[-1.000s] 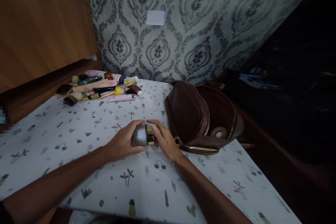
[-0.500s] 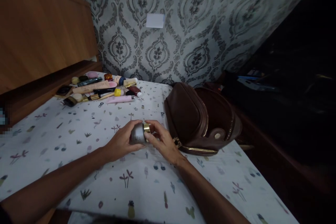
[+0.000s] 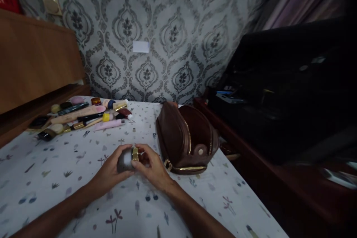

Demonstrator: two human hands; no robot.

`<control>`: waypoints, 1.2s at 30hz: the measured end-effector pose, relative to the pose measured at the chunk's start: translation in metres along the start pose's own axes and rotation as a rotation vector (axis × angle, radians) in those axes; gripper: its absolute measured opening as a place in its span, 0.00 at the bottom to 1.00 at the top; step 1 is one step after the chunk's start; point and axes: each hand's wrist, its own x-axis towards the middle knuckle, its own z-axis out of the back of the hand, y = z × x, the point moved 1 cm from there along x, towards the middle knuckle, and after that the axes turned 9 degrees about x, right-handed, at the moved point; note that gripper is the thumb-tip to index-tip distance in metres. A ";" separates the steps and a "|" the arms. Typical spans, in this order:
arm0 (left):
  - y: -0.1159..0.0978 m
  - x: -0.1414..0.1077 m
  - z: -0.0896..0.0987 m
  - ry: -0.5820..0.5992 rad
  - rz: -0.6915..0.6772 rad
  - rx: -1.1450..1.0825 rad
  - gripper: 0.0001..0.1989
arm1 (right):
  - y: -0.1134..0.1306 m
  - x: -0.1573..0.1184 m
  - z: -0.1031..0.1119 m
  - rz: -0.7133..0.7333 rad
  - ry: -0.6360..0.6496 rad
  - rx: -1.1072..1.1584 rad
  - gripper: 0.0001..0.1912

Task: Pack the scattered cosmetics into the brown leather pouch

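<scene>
Between my two hands is a small greyish cosmetic jar [image 3: 126,160] with a gold lid [image 3: 135,154], tipped on its side above the table. My left hand [image 3: 113,167] is closed around the jar's body. The fingers and thumb of my right hand [image 3: 152,165] pinch the gold lid. Just right of my right hand stands a brown leather cosmetic bag [image 3: 174,134], its main zip undone and its mouth gaping. The inside of the bag is dark, so its contents cannot be made out.
Cosmetics lie in a pile at the back left, among them a pink tube [image 3: 109,124], a beige tube [image 3: 74,114] and a black compact [image 3: 39,122]. A patterned white cloth [image 3: 150,212] covers the table. A wooden cabinet [image 3: 39,63] borders the left; a large black case [image 3: 279,93] stands right.
The camera view has tilted up and turned right, so everything appears shifted left and mostly lower. Both hands keep their hold on the jar and its lid.
</scene>
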 end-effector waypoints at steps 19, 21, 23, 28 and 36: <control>-0.048 0.063 -0.010 -0.005 -0.123 0.131 0.23 | -0.007 0.010 -0.006 -0.321 -0.219 1.042 0.21; -0.062 0.082 -0.008 0.000 -0.218 0.200 0.23 | -0.009 0.011 -0.004 -0.403 -0.218 1.107 0.19; -0.079 0.103 -0.007 0.011 -0.377 0.321 0.24 | -0.010 0.013 -0.002 -0.440 -0.229 1.132 0.18; -0.105 0.146 -0.016 0.191 -0.630 0.544 0.25 | -0.013 0.015 -0.001 -0.469 -0.266 1.123 0.15; -0.099 0.170 -0.035 0.485 -0.559 0.689 0.24 | -0.013 0.014 0.003 -0.401 -0.114 1.024 0.23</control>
